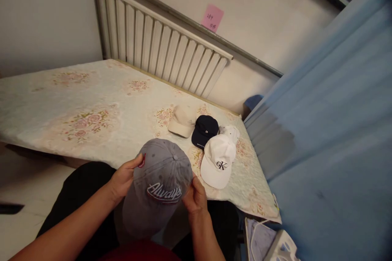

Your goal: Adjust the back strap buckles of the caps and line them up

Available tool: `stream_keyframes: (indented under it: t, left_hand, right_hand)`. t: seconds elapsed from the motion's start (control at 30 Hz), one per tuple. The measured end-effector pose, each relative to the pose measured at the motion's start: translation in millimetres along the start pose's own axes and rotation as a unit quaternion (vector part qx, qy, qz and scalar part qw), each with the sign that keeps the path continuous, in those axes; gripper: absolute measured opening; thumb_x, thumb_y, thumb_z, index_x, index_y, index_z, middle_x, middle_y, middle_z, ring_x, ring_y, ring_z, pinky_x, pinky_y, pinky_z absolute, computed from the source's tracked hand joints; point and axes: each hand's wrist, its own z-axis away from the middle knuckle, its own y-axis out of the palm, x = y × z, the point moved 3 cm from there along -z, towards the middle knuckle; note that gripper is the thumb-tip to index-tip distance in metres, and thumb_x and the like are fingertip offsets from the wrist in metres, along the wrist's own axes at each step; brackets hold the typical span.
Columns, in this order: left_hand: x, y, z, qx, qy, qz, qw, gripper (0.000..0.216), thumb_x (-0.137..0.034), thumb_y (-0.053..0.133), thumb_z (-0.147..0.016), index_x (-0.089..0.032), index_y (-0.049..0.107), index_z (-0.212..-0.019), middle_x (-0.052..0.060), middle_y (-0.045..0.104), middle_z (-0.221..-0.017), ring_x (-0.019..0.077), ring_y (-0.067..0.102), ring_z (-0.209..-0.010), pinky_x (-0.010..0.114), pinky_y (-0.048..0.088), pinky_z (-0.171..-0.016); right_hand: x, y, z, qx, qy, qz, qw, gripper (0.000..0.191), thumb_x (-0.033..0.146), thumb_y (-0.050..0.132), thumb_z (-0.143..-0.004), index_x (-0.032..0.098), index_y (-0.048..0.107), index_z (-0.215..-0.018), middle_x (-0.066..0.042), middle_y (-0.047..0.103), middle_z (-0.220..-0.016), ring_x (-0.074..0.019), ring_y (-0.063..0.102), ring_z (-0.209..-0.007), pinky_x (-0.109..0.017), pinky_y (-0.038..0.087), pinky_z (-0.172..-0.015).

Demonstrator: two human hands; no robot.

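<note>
A grey baseball cap [159,167] with white "Always" lettering is held over my lap, its brim pointing down toward me. My left hand [124,177] grips its left edge, thumb on the outside near a small red patch. On the opposite edge, my right hand [196,195] pinches the rim; the fingers inside the cap are hidden. Beyond it on the flowered bed lie more caps: a beige cap [183,120], a black cap [205,130] and a white cap [219,159] with dark letters. Another whitish cap [231,132] is partly covered behind the white one.
The bed [122,98] has a flowered cover and runs along a white radiator [159,40]. A blue curtain [321,110] hangs at the right. Below the bed's right corner are a white plastic object [283,246] and a cord. A pink note [212,18] is on the wall.
</note>
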Motion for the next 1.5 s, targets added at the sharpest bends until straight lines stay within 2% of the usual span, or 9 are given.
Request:
stream_keyframes:
  t: [0.2,0.3,0.47,0.67,0.83,0.93,1.13,1.3,1.5]
  left_hand:
    - [-1.5,-8.5,-4.4,0.006,-0.011,-0.002,1.000,0.049,-0.038,0.063,-0.079,-0.011,0.061,-0.120,0.012,0.075,-0.083,0.0328,0.070,-0.090,0.047,0.050,-0.090]
    - [0.8,-10.2,-4.5,-0.015,0.003,-0.002,1.000,0.041,-0.030,0.058,-0.083,-0.011,0.061,-0.119,0.011,0.075,-0.081,0.0308,0.070,-0.088,0.046,0.050,-0.090]
    - [0.9,-7.5,-2.3,-0.048,0.023,0.014,0.999,0.037,-0.025,0.049,-0.087,-0.013,0.061,-0.120,0.010,0.074,-0.075,0.0293,0.071,-0.085,0.046,0.050,-0.089]
    - [-4.1,22.2,3.4,0.034,0.037,0.023,0.998,0.045,-0.038,0.048,-0.088,-0.009,0.061,-0.119,0.015,0.074,-0.089,0.0335,0.068,-0.095,0.051,0.046,-0.094]
    - [-0.1,48.0,6.9,0.105,0.021,0.008,0.994,0.050,-0.046,0.056,-0.083,-0.011,0.061,-0.119,0.014,0.073,-0.097,0.0343,0.064,-0.103,0.050,0.043,-0.098]
    - [0.6,55.7,7.8,0.096,0.015,-0.007,0.995,0.052,-0.047,0.059,-0.081,-0.011,0.061,-0.118,0.013,0.074,-0.096,0.0351,0.064,-0.104,0.049,0.044,-0.097]
    - [-10.0,61.7,5.2,0.033,0.000,-0.078,0.996,0.042,-0.031,0.059,-0.082,-0.011,0.061,-0.119,0.011,0.075,-0.087,0.0320,0.067,-0.097,0.044,0.049,-0.091]
    - [-32.4,81.9,3.8,0.049,0.061,-0.157,0.985,0.039,-0.021,0.064,-0.079,-0.012,0.064,-0.117,0.011,0.074,-0.088,0.0296,0.070,-0.088,0.042,0.052,-0.086]
    - [-60.6,93.2,-2.6,0.051,0.104,-0.247,0.962,0.039,-0.023,0.072,-0.073,-0.011,0.067,-0.110,0.012,0.074,-0.087,0.0270,0.070,-0.080,0.037,0.053,-0.079]
  right_hand:
    - [9.7,10.1,-3.0,-0.027,-0.037,0.023,0.999,0.040,0.021,0.071,-0.068,0.025,0.065,-0.108,-0.003,0.072,-0.105,-0.0210,0.067,-0.097,-0.043,0.046,-0.099]
    - [14.1,9.3,-3.3,-0.036,-0.047,0.025,0.998,0.044,0.016,0.071,-0.065,0.025,0.065,-0.107,-0.002,0.073,-0.102,-0.0210,0.067,-0.095,-0.044,0.046,-0.099]
    - [20.4,9.8,-2.7,-0.027,-0.037,0.048,0.998,0.038,0.023,0.069,-0.071,0.022,0.065,-0.108,-0.006,0.071,-0.106,-0.0234,0.066,-0.101,-0.044,0.047,-0.097]
    - [28.4,15.6,-8.1,-0.045,-0.037,0.094,0.994,0.040,0.022,0.070,-0.071,0.022,0.064,-0.110,-0.005,0.072,-0.104,-0.0235,0.066,-0.101,-0.041,0.051,-0.090]
    - [32.5,21.0,-12.5,-0.048,-0.046,0.111,0.992,0.036,0.020,0.069,-0.070,0.023,0.066,-0.105,-0.003,0.073,-0.097,-0.0225,0.067,-0.097,-0.038,0.052,-0.088]
    - [31.9,20.9,-12.9,-0.039,-0.042,0.118,0.991,0.030,0.022,0.067,-0.073,0.022,0.066,-0.103,-0.003,0.073,-0.095,-0.0228,0.066,-0.097,-0.038,0.051,-0.088]
    - [36.9,20.2,-14.6,-0.041,-0.040,0.117,0.991,0.028,0.028,0.069,-0.073,0.021,0.068,-0.100,-0.004,0.073,-0.100,-0.0246,0.065,-0.100,-0.040,0.050,-0.090]
    - [56.9,38.8,-23.3,-0.009,-0.058,0.122,0.991,0.034,0.032,0.072,-0.070,0.021,0.067,-0.102,-0.004,0.072,-0.103,-0.0235,0.066,-0.098,-0.040,0.050,-0.092]
    - [76.8,55.5,-44.1,0.020,-0.054,0.167,0.984,0.036,0.029,0.074,-0.067,0.019,0.066,-0.101,-0.003,0.073,-0.086,-0.0235,0.068,-0.089,-0.038,0.053,-0.084]
